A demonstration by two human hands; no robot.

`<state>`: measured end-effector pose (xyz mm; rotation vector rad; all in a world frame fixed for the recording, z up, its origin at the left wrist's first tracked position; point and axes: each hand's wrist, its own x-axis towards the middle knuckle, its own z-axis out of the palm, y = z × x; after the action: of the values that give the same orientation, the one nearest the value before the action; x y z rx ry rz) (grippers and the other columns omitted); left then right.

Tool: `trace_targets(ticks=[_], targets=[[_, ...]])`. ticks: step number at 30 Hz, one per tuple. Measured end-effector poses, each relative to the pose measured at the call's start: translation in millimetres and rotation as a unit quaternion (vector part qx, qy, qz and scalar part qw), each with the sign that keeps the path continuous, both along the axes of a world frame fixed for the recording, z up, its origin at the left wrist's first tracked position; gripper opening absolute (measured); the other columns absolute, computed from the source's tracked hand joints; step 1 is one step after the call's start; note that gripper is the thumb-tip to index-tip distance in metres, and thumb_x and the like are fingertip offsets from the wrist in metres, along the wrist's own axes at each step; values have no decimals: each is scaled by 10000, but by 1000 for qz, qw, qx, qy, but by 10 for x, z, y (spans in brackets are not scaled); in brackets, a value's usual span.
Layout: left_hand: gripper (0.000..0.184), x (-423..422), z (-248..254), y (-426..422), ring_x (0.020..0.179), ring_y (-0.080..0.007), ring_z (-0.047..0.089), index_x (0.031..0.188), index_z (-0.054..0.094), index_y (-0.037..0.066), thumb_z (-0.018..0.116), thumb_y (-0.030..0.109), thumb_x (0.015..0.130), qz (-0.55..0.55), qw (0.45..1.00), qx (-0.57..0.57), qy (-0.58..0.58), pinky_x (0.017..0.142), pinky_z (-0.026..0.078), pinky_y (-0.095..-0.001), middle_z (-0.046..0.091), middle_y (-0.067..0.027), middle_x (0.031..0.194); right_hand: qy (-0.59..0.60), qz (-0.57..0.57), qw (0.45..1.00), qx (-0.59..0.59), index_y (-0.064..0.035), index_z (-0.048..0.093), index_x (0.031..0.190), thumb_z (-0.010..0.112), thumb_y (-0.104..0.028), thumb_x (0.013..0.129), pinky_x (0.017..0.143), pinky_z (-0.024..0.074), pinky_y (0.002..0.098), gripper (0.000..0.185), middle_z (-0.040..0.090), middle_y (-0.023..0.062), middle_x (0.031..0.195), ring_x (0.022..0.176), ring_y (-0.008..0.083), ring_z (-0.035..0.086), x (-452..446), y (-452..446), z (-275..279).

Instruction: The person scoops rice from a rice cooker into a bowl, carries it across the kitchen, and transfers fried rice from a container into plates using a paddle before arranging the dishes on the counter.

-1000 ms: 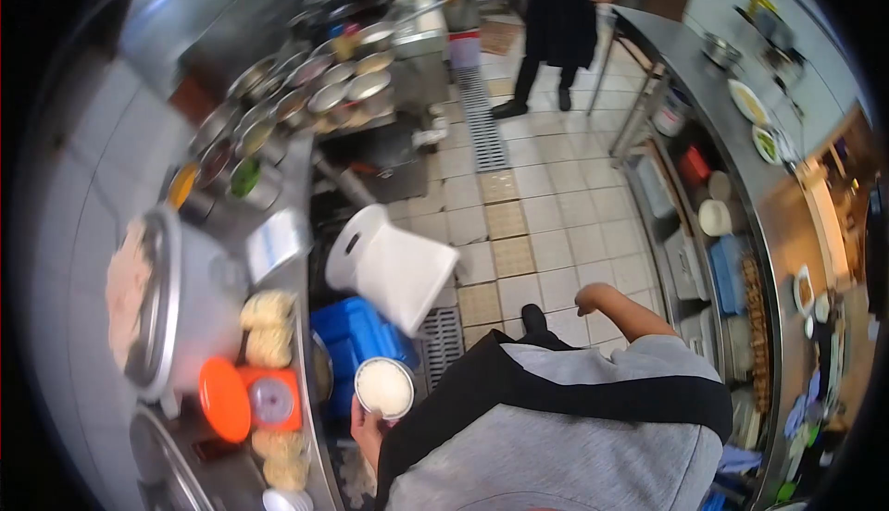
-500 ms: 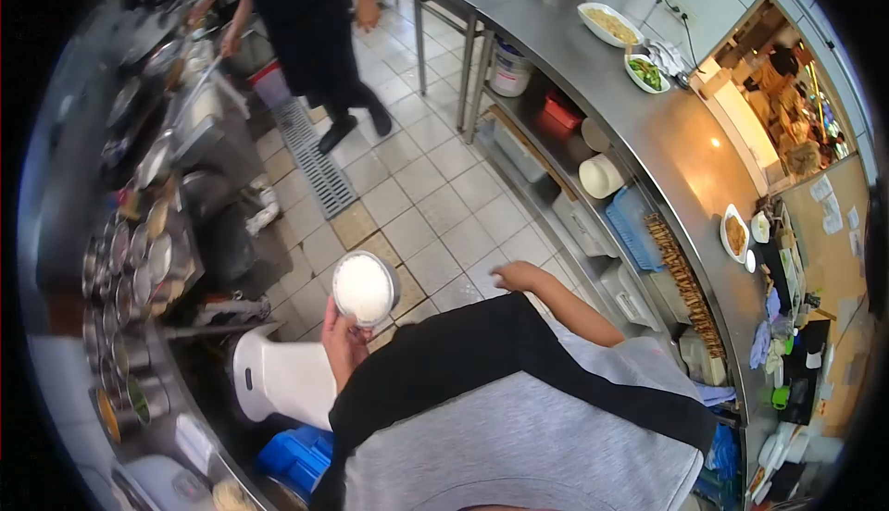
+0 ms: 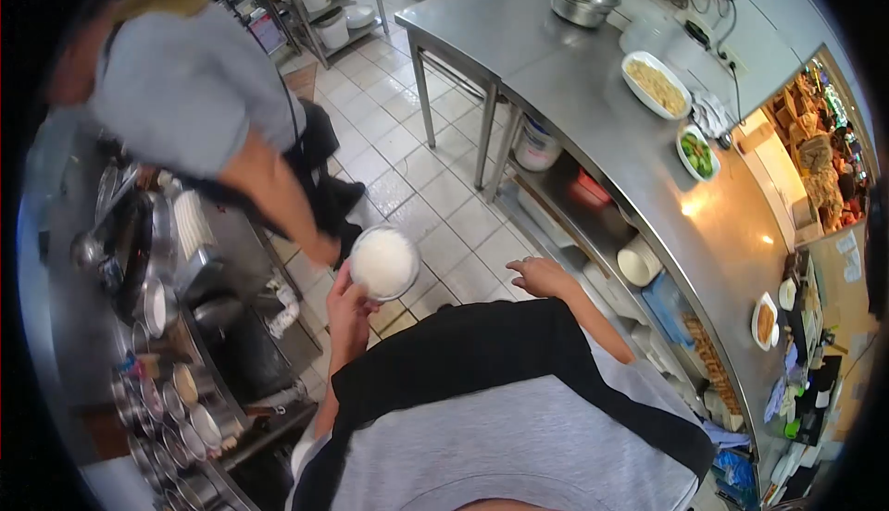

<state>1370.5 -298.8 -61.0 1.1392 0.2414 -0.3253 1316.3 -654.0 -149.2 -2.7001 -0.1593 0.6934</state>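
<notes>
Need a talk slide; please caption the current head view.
Left hand holding a container of white contents above tiled floor, right hand empty, co-worker nearby.

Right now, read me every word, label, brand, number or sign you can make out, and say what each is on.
No text can be read.
White bucket under the steel table: markings too blurred to read.
Pale papers on the right-hand wall: too small to read.
Bowl in the left hand: no lettering shows.
</notes>
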Motion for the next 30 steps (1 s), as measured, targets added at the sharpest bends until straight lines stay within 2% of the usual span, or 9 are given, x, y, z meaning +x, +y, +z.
trace_targets(ticks=[3, 7, 14, 15, 17, 19, 21, 23, 30], targets=[[541, 855, 225, -489, 598, -89, 525, 1305, 441, -21, 455, -41, 764, -34, 998, -46, -28, 485, 393, -191, 626, -75, 948, -29, -48, 997, 44, -152, 555, 1211, 575, -286, 857, 841, 470, 431, 379, 615, 157, 1082, 999, 333, 588, 614, 40, 475], [583, 2110, 80, -826, 553, -116, 532, 1323, 421, -26, 466, -67, 743, -52, 994, -73, -59, 458, 426, -225, 604, -102, 940, -81, -64, 982, 158, -113, 554, 1210, 571, -231, 859, 820, 471, 417, 371, 633, 170, 1043, 969, 328, 600, 1531, -200, 416], [645, 3854, 288, -972, 522, -134, 517, 1351, 365, -49, 462, -73, 713, 59, 995, -55, -51, 457, 417, -227, 579, -104, 858, -80, -121, 929, 340, -102, 575, 1197, 567, -173, 866, 755, 488, 366, 338, 673, 134, 908, 789, 261, 628, 3842, -666, 969], [649, 4061, 322, -922, 523, -133, 516, 1351, 364, -51, 464, -72, 710, 76, 995, -39, -54, 457, 413, -224, 575, -100, 846, -64, -167, 935, 306, -100, 584, 1186, 580, -180, 868, 775, 482, 359, 328, 644, 133, 1046, 791, 245, 606, 4250, -693, 1144], [659, 4365, 313, -788, 515, -126, 509, 1352, 370, -44, 468, -69, 701, 118, 992, -11, -51, 461, 404, -217, 571, -91, 823, -218, -89, 944, 229, -109, 551, 1228, 594, -215, 866, 865, 461, 369, 379, 572, 173, 1188, 967, 280, 590, 5198, -966, 882], [658, 4670, 285, -644, 507, -118, 506, 1353, 375, -36, 462, -69, 701, 165, 985, -3, -47, 456, 407, -215, 582, -94, 838, -346, -79, 934, 41, -79, 519, 1251, 586, -287, 868, 933, 427, 388, 441, 497, 203, 1279, 1120, 325, 518, 6148, -1243, 604], [634, 4992, 88, -441, 502, -104, 506, 1338, 406, -18, 447, -70, 707, 218, 975, 10, -42, 440, 412, -208, 602, -93, 862, -298, -146, 942, -37, -51, 479, 1266, 523, -410, 878, 986, 379, 454, 531, 471, 264, 1280, 1195, 396, 445, 7046, -1524, 398], [607, 5358, -8, -269, 501, -101, 508, 1320, 429, -13, 445, -69, 716, 247, 968, 21, -21, 434, 417, -205, 606, -87, 848, -230, -166, 944, -169, -50, 485, 1252, 502, -468, 865, 983, 384, 458, 570, 502, 275, 1237, 1178, 405, 462, 7782, -1847, 256], [586, 7206, 77, 198, 516, -102, 522, 1306, 443, -13, 438, -74, 723, 222, 973, 65, -14, 435, 429, -205, 612, -83, 871, -178, -353, 889, -231, -8, 575, 1089, 509, -453, 857, 846, 462, 482, 506, 607, 240, 1058, 975, 425, 573, 8936, -2446, 299]])
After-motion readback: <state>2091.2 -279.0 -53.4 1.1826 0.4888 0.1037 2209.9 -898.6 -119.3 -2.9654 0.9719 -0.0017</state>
